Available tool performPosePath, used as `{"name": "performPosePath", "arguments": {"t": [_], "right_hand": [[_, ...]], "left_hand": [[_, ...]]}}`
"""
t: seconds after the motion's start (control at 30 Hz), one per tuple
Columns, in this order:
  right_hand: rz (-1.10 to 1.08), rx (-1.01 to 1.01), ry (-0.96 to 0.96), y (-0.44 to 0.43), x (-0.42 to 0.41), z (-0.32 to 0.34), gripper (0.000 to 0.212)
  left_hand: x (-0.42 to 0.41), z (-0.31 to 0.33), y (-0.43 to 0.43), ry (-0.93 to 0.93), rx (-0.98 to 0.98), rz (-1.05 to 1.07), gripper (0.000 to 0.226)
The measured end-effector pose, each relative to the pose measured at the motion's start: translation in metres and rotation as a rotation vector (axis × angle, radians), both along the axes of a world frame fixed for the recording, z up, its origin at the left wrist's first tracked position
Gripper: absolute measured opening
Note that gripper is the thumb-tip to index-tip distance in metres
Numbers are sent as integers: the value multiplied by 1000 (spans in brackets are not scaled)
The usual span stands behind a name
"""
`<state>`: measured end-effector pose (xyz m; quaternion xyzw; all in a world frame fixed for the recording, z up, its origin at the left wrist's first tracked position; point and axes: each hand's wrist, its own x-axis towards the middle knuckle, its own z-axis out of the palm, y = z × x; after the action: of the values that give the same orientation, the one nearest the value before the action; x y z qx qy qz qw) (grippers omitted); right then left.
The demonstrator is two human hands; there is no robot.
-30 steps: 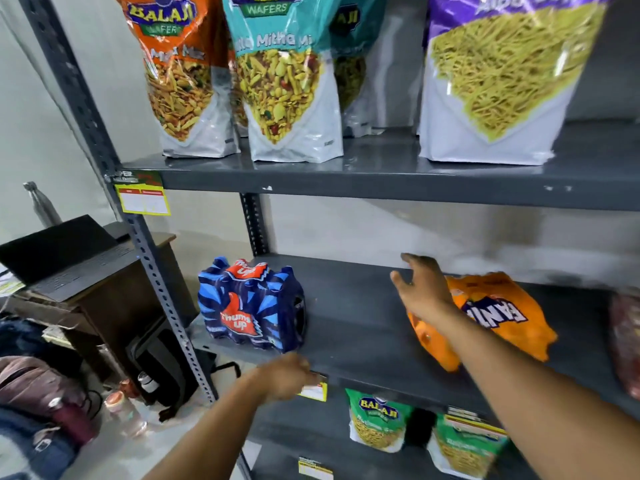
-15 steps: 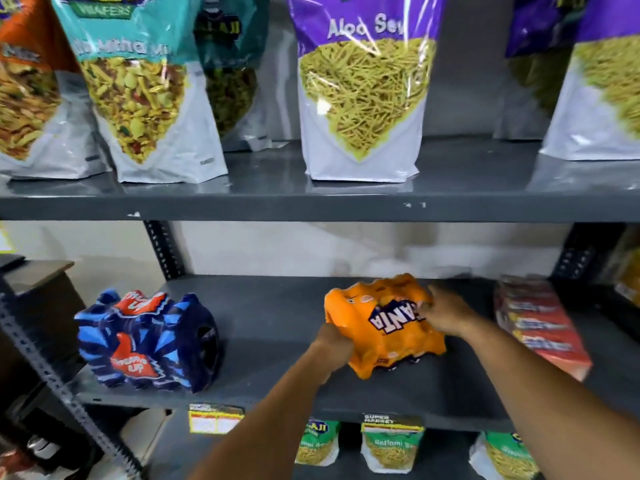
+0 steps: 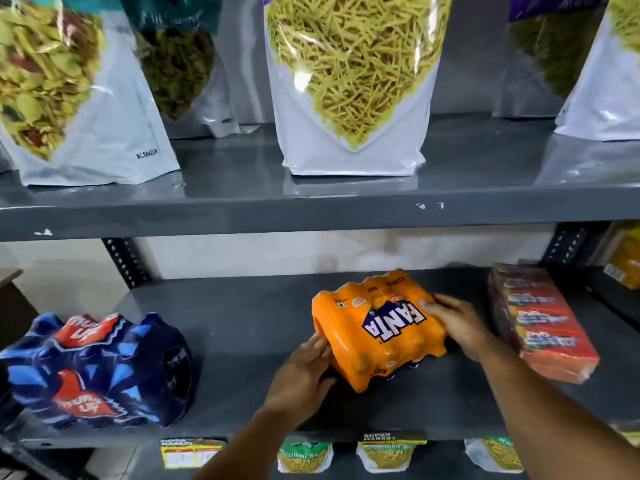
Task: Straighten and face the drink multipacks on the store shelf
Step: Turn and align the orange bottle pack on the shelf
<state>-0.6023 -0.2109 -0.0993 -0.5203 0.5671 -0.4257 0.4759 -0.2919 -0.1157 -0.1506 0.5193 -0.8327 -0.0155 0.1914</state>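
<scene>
An orange Fanta multipack [image 3: 375,332] lies skewed on the grey middle shelf [image 3: 242,327], its logo turned sideways. My left hand [image 3: 304,370] presses against its near left end. My right hand [image 3: 457,322] grips its right end, fingers over the logo edge. A blue Thums Up multipack [image 3: 97,370] lies at the shelf's left end, angled, apart from both hands. A red multipack [image 3: 540,323] sits on the right, close behind my right wrist.
Large snack pouches [image 3: 349,84] stand on the upper shelf [image 3: 311,206], which overhangs the work area. Smaller snack bags [image 3: 386,457] and price tags [image 3: 192,453] show below the shelf's front edge. A perforated upright [image 3: 126,263] stands at the back left.
My view shifted right and closer. My left hand left the shelf edge and both hands took hold of the Fanta pack, which has turned slightly on the shelf.
</scene>
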Motion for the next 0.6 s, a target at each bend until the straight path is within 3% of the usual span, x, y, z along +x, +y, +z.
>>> {"name": "performPosePath", "arguments": {"t": [0.1, 0.2, 0.33, 0.43, 0.53, 0.6], "right_hand": [[-20, -21, -50, -3, 0, 2, 33], [27, 5, -27, -6, -3, 8, 47], [144, 29, 95, -8, -12, 20, 70], [209, 69, 146, -13, -14, 28, 74], [77, 95, 168, -26, -5, 33, 85], [7, 88, 115, -34, 0, 37, 80]], "left_hand": [[9, -2, -10, -137, -221, -68, 62], [9, -3, -17, -121, -305, -66, 59], [0, -2, -13, 65, -180, 3, 56], [0, 2, -12, 152, -104, 45, 49], [4, 12, -12, 263, -50, 34, 39], [4, 25, -13, 309, -24, -23, 30]]}}
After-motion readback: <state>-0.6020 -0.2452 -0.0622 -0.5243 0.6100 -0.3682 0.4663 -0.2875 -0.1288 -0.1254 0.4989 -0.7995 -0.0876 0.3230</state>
